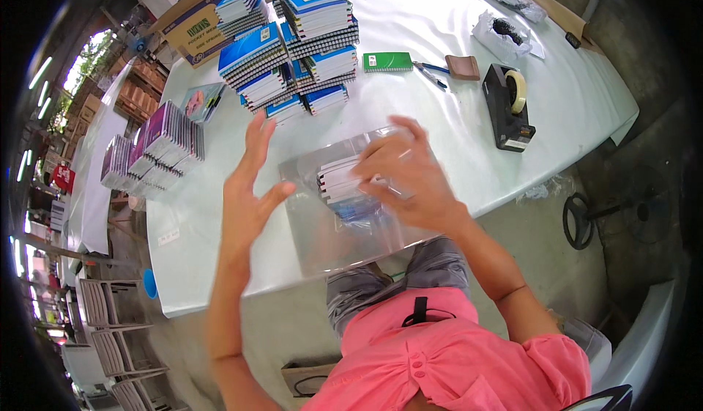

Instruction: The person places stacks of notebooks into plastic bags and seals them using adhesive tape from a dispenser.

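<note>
A clear plastic bag (pixel 322 235) lies on the white table (pixel 205 264) near its front edge, with a small stack of spiral notebooks (pixel 340 184) inside it. My right hand (pixel 410 176) rests on top of the bag and the notebooks, fingers curled over them. Just left of the bag, my left hand (pixel 253 184) hovers with fingers spread, holding nothing.
Tall stacks of blue spiral notebooks (pixel 293 52) stand at the back, purple ones (pixel 157 151) at the left. A green notepad (pixel 387 61), pens (pixel 432 72), a black tape dispenser (pixel 507 107) and a cardboard box (pixel 194 23) also sit on the table. Plastic chairs (pixel 110 330) stand lower left.
</note>
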A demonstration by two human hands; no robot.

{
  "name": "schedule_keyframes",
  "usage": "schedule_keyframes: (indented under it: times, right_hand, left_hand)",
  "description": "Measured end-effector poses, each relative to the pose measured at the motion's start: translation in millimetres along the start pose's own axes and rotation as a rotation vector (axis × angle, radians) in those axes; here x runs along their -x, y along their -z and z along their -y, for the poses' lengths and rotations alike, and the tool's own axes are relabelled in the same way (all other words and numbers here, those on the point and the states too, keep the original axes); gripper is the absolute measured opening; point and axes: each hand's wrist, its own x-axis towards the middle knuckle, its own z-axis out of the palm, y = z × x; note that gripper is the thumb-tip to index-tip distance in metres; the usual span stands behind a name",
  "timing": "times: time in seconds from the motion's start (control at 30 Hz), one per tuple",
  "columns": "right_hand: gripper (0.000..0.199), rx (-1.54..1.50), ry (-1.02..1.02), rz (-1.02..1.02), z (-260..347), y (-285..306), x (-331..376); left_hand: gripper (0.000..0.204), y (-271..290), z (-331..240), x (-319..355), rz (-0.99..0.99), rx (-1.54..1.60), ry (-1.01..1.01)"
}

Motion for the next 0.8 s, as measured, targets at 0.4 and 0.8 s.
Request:
schedule_keyframes:
  times: [0.4,0.8]
  right_hand:
    - [0.049,-0.525,-0.322,-0.095,-52,-53,51]
    - [0.073,-0.526,-0.338,-0.232,-35,-58,53]
  left_hand:
    - [0.052,-78,58,50,-0.285,0.035,0.031]
    - [0.055,-72,49,44,-0.250,-0.053,-0.045]
